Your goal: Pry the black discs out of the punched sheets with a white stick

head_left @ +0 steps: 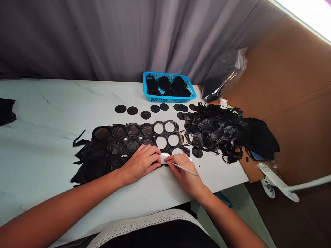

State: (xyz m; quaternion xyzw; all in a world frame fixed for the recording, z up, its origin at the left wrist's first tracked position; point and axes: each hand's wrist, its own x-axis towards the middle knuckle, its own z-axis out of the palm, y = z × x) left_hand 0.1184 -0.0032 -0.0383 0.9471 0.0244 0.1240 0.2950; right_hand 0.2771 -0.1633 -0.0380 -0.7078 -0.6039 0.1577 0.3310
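A black sheet (103,163) of joined rings lies across the white table. Dark film fills its left circles, while several openings at the right end show white. My left hand (141,160) presses on its near edge, fingers bent and close together beside a white opening. What the fingertips pinch is partly hidden. In my right hand (183,170) is a thin, pale pen-like stick (184,168), gripped like a pencil. Its tip meets the near edge of that opening, close to my left fingertips. Loose black discs (132,110) lie beyond the sheet.
A blue basket (169,100) with stacked black discs stands at the back. A heap of black scraps and discs (214,129) lies at right, with a clear plastic bag (224,74) behind it. A white clamp (279,182) sits by the right edge; black cloth (6,111) lies far left.
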